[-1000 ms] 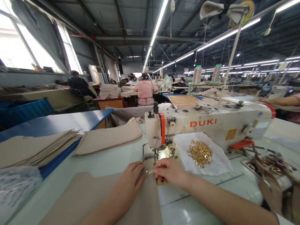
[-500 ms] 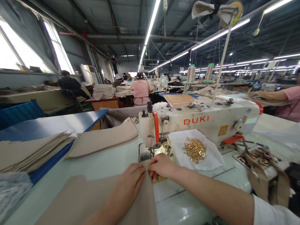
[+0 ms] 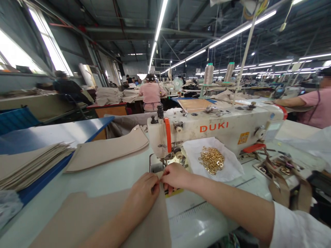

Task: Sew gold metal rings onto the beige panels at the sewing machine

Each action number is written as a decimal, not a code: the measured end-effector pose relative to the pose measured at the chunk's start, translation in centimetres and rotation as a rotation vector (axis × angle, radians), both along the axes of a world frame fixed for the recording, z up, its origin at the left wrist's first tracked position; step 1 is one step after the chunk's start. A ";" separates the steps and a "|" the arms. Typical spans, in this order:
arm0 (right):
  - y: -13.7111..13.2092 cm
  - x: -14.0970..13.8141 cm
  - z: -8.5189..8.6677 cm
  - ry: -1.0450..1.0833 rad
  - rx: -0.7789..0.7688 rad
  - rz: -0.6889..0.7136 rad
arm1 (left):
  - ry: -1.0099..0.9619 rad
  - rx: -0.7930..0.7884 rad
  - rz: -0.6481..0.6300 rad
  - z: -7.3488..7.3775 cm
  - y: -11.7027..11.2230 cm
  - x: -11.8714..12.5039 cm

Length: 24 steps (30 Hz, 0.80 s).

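A beige fabric panel (image 3: 108, 217) lies flat on the sewing table in front of a white DUKI sewing machine (image 3: 214, 129). My left hand (image 3: 143, 193) rests on the panel near its far edge, fingers bent and pressed down on the cloth. My right hand (image 3: 176, 176) is closed just below the needle, fingertips pinched on the panel's edge beside my left hand. What the fingers pinch apart from the cloth is too small to make out. The two hands touch.
A white cloth with a heap of gold metal rings (image 3: 211, 160) lies under the machine arm. More beige panels (image 3: 108, 150) and a stack (image 3: 28, 165) lie at left. Strap pieces in a tray (image 3: 280, 170) sit at right. Other people work at benches behind.
Both hands have slid a little forward toward the needle and come together until they touch. The view has shifted right and tipped up slightly.
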State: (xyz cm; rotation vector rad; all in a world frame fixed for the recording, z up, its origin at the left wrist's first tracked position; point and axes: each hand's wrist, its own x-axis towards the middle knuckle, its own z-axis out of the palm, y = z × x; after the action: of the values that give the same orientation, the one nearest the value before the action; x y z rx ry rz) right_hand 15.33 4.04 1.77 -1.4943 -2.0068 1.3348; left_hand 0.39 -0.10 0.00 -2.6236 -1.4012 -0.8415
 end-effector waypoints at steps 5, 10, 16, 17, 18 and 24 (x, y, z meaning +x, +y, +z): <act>-2.4 2.5 0.0 -0.113 0.415 0.029 | -0.035 -0.023 0.003 0.0 0.0 -0.1; -4.6 4.6 -1.0 -0.234 0.851 0.320 | -0.080 -0.006 -0.016 -0.2 -0.1 -0.1; -3.9 3.8 -1.6 -0.357 1.030 0.345 | -0.116 0.015 -0.028 -0.4 0.1 -0.3; -3.7 3.6 -1.6 -0.363 1.032 0.348 | -0.120 0.011 -0.029 -0.4 0.1 -0.3; -3.6 3.5 -1.7 -0.361 1.032 0.351 | -0.123 0.004 -0.030 -0.4 0.1 -0.4; -3.4 3.6 -1.9 -0.335 1.036 0.362 | -0.121 0.002 -0.037 -0.3 0.1 -0.4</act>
State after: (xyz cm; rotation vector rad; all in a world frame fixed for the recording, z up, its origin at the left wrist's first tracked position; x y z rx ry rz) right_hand 18.97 0.68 -0.15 -0.8887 -2.6059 -0.0238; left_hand -0.01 0.02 -0.30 -2.6455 -1.3803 -1.0222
